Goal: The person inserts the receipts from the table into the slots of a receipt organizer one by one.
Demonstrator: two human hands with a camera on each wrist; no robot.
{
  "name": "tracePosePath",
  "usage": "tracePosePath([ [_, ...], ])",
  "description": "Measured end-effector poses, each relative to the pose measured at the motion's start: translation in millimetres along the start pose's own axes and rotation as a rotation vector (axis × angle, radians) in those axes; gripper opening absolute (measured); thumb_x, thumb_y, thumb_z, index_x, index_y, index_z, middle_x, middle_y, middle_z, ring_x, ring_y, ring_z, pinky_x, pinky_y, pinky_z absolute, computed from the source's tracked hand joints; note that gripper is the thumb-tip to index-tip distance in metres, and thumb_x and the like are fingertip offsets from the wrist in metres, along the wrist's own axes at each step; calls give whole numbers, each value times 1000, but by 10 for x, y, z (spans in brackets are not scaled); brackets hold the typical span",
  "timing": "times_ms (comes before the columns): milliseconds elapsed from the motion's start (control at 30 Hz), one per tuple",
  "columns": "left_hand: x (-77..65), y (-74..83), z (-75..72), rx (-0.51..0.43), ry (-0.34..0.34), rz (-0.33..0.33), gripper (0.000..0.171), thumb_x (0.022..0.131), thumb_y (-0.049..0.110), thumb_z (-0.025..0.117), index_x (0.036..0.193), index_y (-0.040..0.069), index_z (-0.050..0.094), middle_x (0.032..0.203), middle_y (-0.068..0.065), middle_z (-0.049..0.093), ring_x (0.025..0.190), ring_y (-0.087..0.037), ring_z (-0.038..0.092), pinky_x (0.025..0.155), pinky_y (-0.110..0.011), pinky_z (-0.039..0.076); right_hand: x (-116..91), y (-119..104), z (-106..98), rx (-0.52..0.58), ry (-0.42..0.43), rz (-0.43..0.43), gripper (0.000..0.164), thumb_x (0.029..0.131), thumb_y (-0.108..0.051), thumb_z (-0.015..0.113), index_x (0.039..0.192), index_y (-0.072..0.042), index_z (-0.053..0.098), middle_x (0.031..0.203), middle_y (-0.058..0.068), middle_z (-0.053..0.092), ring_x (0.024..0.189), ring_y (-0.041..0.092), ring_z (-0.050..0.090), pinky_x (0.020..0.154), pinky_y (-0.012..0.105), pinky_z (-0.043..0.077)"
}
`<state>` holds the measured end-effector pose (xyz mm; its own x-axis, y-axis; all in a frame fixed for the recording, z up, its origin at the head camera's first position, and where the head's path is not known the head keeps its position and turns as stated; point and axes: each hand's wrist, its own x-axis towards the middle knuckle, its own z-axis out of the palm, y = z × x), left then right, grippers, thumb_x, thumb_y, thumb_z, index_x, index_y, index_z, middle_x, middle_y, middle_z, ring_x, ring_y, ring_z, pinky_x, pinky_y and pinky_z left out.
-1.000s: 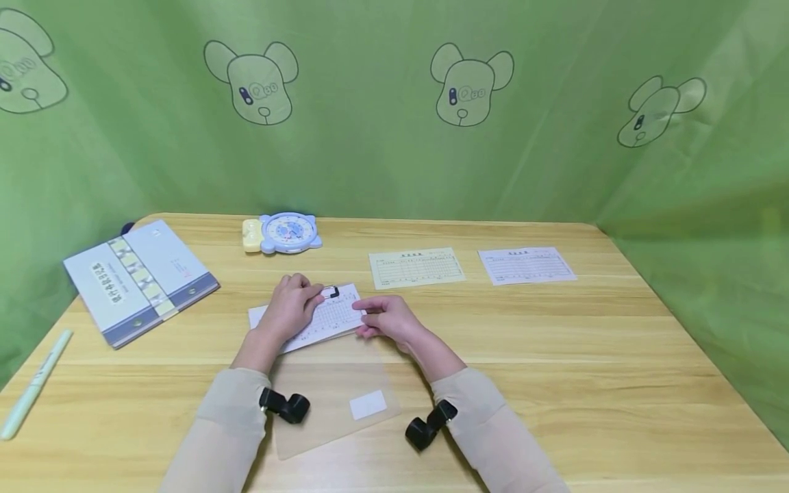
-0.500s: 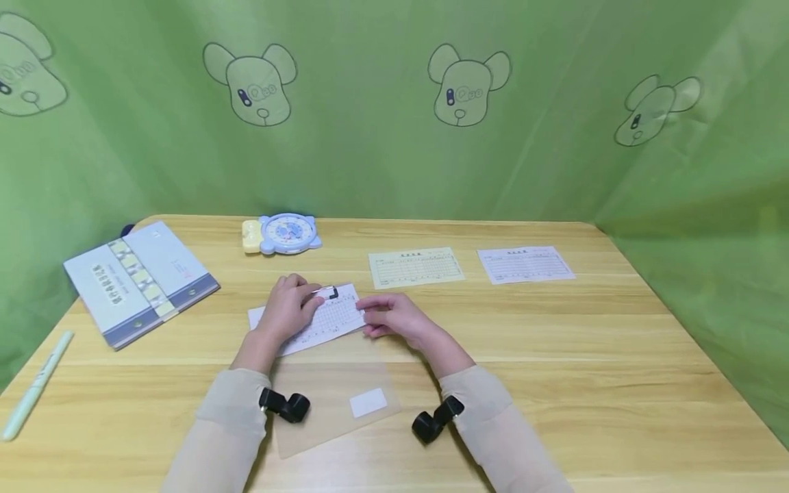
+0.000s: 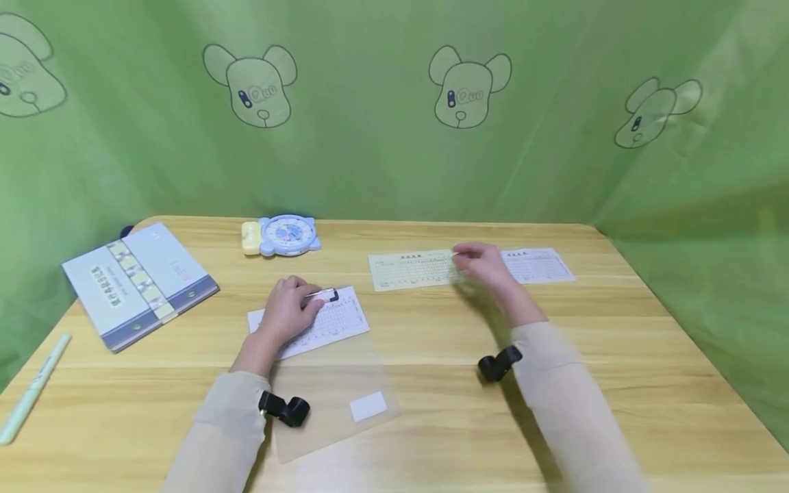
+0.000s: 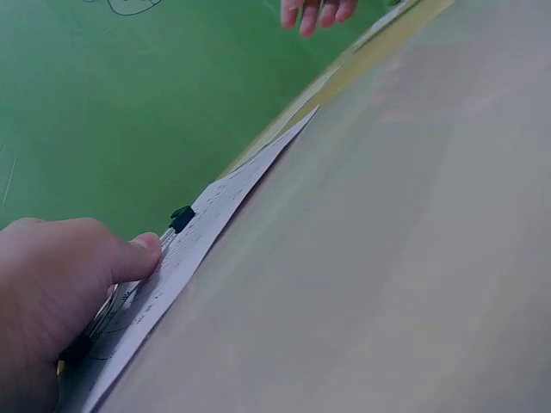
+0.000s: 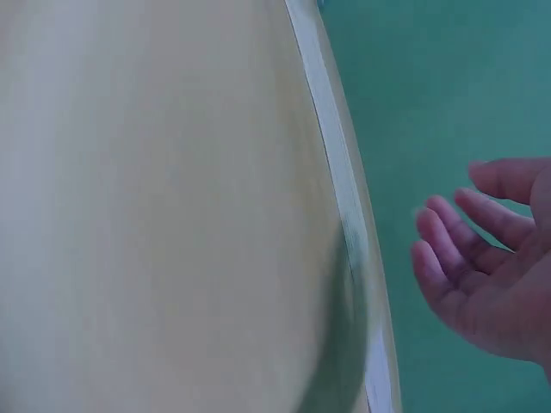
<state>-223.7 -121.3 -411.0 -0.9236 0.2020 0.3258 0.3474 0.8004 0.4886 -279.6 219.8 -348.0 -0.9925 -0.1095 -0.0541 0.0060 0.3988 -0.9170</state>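
Note:
My left hand (image 3: pixel 286 309) grips the metal clip (image 3: pixel 333 296) at the top of a translucent clipboard (image 3: pixel 327 394). Under that clip lies a white printed form (image 3: pixel 339 316), partly covered by the hand. In the left wrist view the thumb (image 4: pixel 142 251) bends over the clip's wire, between its black ends. My right hand (image 3: pixel 483 263) hovers at the right end of a pale green printed form (image 3: pixel 407 270), overlapping it in the head view. Nothing sits between its loosely bent fingers in the right wrist view.
A second white form (image 3: pixel 536 266) lies to the right, its left end behind the right hand. At the back stands a blue toy clock (image 3: pixel 288 234). A blue-and-white notebook (image 3: pixel 175 257) and a light green pen (image 3: pixel 37 387) lie on the left side.
My right hand has left the right edge of the clipped form and moved right and away from me to the pale green form. The left hand stays on the clip.

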Motion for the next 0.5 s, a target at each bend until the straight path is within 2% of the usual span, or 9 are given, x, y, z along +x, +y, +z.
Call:
tracePosePath([
  [133, 3, -11, 20, 2, -3, -8, 29, 81, 21, 59, 103, 3, 62, 94, -11, 52, 88, -26, 43, 76, -38, 33, 96, 170, -476, 14, 219, 7, 38, 85, -7, 51, 119, 8, 44, 100, 10, 56, 88, 18, 51, 84, 38, 37],
  [200, 8, -18, 29, 5, -2, -12, 29, 81, 22, 59, 103, 4, 63, 94, -11, 52, 88, -25, 43, 76, -37, 33, 115, 276, -707, 6, 311, 45, 41, 84, -12, 54, 120, 5, 44, 91, -3, 56, 84, 8, 49, 85, 34, 36],
  [267, 11, -24, 31, 6, 1, -18, 28, 80, 22, 60, 103, 5, 63, 93, -10, 52, 87, -25, 43, 75, -37, 33, 124, 379, -901, 1, 378, 95, 44, 83, -14, 56, 121, 4, 44, 87, -9, 54, 86, 8, 48, 87, 32, 35],
  [333, 13, -29, 32, 10, 2, -26, 28, 80, 21, 60, 103, 6, 63, 93, -10, 52, 86, -24, 43, 74, -36, 34, 127, 472, -1056, -19, 420, 155, 47, 82, -17, 58, 123, 1, 44, 91, -9, 52, 93, 10, 46, 89, 29, 33],
  [400, 15, -30, 34, 11, -4, -31, 28, 80, 22, 60, 103, 6, 63, 93, -9, 52, 86, -24, 42, 74, -36, 34, 125, 553, -1173, -18, 452, 205, 50, 81, -19, 59, 125, -1, 42, 104, -1, 51, 102, 15, 43, 91, 28, 31],
  [500, 18, -23, 31, 5, -8, -42, 29, 80, 22, 60, 104, 6, 63, 94, -9, 52, 87, -24, 42, 75, -37, 34, 115, 646, -1287, -20, 471, 262, 55, 81, -22, 58, 128, -2, 38, 123, 8, 43, 112, 21, 36, 93, 29, 29],
])
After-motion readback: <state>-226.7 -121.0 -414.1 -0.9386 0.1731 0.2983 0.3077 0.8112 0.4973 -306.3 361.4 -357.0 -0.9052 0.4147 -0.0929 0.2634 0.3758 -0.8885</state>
